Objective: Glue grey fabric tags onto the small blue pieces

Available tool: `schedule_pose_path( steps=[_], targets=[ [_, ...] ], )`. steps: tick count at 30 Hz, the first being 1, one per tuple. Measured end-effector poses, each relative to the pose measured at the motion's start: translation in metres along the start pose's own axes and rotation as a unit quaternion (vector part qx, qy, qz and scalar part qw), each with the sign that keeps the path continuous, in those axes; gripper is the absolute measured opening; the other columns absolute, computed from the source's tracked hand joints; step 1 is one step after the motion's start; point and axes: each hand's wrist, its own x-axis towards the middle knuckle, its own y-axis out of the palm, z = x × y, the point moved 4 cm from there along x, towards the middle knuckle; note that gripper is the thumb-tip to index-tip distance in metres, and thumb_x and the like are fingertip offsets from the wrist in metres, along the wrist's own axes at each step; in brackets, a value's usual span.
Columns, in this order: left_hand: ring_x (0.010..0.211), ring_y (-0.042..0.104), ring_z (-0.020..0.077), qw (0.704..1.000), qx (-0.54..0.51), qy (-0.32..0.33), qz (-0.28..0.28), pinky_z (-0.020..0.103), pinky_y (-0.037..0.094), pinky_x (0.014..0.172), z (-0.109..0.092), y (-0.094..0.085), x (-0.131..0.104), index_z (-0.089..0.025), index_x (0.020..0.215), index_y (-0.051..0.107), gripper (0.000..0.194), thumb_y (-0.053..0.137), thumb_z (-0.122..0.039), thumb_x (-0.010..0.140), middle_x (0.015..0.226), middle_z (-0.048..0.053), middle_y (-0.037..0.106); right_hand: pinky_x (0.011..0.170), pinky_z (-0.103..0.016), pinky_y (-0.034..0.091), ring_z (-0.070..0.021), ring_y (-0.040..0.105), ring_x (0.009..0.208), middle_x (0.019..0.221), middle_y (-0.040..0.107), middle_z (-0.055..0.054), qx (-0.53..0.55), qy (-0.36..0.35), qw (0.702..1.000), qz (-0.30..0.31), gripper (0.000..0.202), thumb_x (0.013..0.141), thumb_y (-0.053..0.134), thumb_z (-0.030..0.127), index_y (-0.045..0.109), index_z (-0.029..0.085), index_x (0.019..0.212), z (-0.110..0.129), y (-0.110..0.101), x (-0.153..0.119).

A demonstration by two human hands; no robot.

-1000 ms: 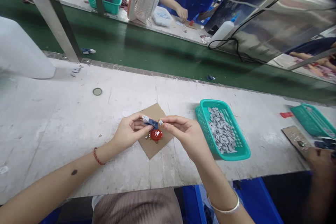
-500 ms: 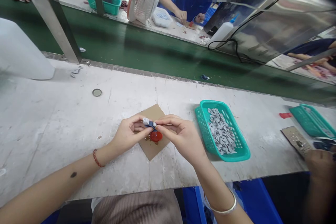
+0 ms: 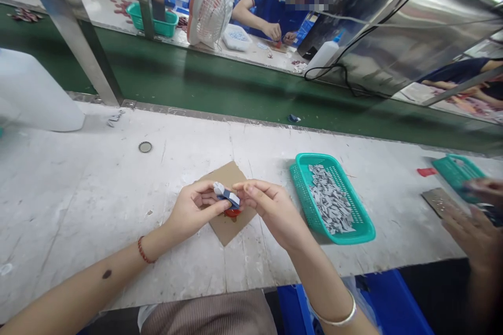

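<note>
Left hand [image 3: 192, 207], one: clamped on navy-and-white piece [image 3: 227, 196]. Right hand [image 3: 275, 212], one: just beside it; grip indiscernible.

Forearms [image 3: 118, 263] angled inward. Left hand [image 3: 192, 208] pinching; right hand [image 3: 274, 210] just beside it, fingers [image 3: 261, 185] bent.

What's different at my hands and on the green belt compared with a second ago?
Your right hand has let go of the small white bit, which now appears to sit on the dark blue piece. On the green belt, a dark scrap moved left. Your left hand still holds the blue piece; the basket and bottle cap stayed put.
</note>
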Motion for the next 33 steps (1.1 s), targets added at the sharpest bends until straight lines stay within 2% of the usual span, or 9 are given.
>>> schedule_pose_path(
  steps=[2,7,12,17,21,24,27,30,33],
  targets=[
    [0.082,0.072,0.0215,1.000,-0.016,0.005,0.018,0.033,0.060,0.076,-0.006,0.004,-0.002,-0.018,0.086,0.071,0.015,0.074,-0.031,0.079,0.086,0.006,0.075,0.060,-0.027,0.050,-0.0132,0.059,0.062,0.072,0.064,-0.001,0.029,0.004,0.999,-0.015,0.038,0.088,0.058,0.055,0.069,0.020,0.098,-0.004,0.005,-0.002],
    [0.067,0.071,0.0195,0.997,-0.049,-0.012,0.053,0.036,0.060,0.072,-0.009,0.011,-0.007,-0.018,0.091,0.071,0.014,0.071,-0.029,0.083,0.074,0.003,0.073,0.048,-0.022,0.041,-0.0108,0.049,0.052,0.067,0.054,0.003,0.060,0.028,0.998,0.019,0.041,0.089,0.053,0.060,0.060,0.023,0.104,-0.006,0.030,-0.009],
    [0.080,0.070,0.0202,1.000,-0.016,0.002,0.003,0.031,0.059,0.072,-0.006,0.006,-0.008,-0.018,0.093,0.074,0.019,0.075,-0.030,0.079,0.088,0.006,0.074,0.048,-0.021,0.039,-0.0109,0.049,0.059,0.086,0.061,-0.002,0.060,0.002,0.998,-0.036,0.038,0.088,0.055,0.059,0.062,0.024,0.101,-0.008,0.037,-0.012],
    [0.081,0.068,0.0171,1.000,0.004,0.009,-0.004,0.027,0.057,0.076,-0.006,0.006,-0.009,-0.019,0.093,0.074,0.016,0.074,-0.029,0.080,0.088,0.005,0.074,0.048,-0.021,0.037,-0.0111,0.045,0.057,0.080,0.059,-0.001,0.069,0.003,0.995,-0.068,0.034,0.089,0.055,0.056,0.062,0.025,0.102,-0.013,0.040,-0.016],
    [0.076,0.069,0.0170,0.999,-0.029,-0.003,0.020,0.028,0.058,0.073,-0.009,0.010,-0.008,-0.020,0.097,0.073,0.019,0.074,-0.030,0.081,0.085,0.004,0.073,0.048,-0.022,0.037,-0.0095,0.041,0.052,0.074,0.054,0.001,0.147,0.023,0.988,-0.048,0.037,0.090,0.053,0.056,0.063,0.023,0.102,-0.014,0.041,-0.019],
    [0.074,0.069,0.0170,0.999,-0.032,-0.005,0.033,0.028,0.058,0.071,-0.011,0.012,-0.008,-0.021,0.097,0.073,0.017,0.072,-0.029,0.082,0.081,0.003,0.072,0.049,-0.023,0.038,-0.0096,0.042,0.052,0.080,0.058,-0.001,0.143,0.024,0.989,-0.040,0.036,0.091,0.053,0.054,0.063,0.023,0.106,-0.014,0.039,-0.020],
    [0.083,0.070,0.0183,0.999,-0.015,-0.003,0.044,0.029,0.057,0.078,-0.010,0.015,-0.010,-0.022,0.105,0.071,0.022,0.067,-0.032,0.086,0.095,0.005,0.073,0.053,-0.024,0.045,-0.0126,0.053,0.062,0.093,0.065,-0.004,0.096,-0.008,0.992,-0.084,0.032,0.090,0.055,0.050,0.060,0.024,0.109,-0.014,0.036,-0.021],
    [0.102,0.067,0.0218,0.998,0.034,0.013,0.041,0.031,0.053,0.090,-0.010,0.016,-0.014,-0.024,0.122,0.064,0.040,0.070,-0.035,0.084,0.119,0.008,0.069,0.074,-0.028,0.053,-0.0181,0.063,0.088,0.104,0.067,-0.005,0.089,-0.053,0.990,-0.094,0.029,0.091,0.054,0.042,0.055,0.025,0.115,-0.014,0.039,-0.023],
    [0.097,0.067,0.0215,0.995,0.095,-0.002,0.031,0.029,0.054,0.085,-0.011,0.016,-0.016,-0.023,0.117,0.066,0.037,0.071,-0.035,0.083,0.109,0.007,0.071,0.080,-0.028,0.052,-0.0178,0.064,0.094,0.098,0.067,-0.004,0.076,-0.059,0.994,-0.045,0.026,0.096,0.047,0.039,0.058,0.025,0.114,-0.014,0.039,-0.026]
  ],
)
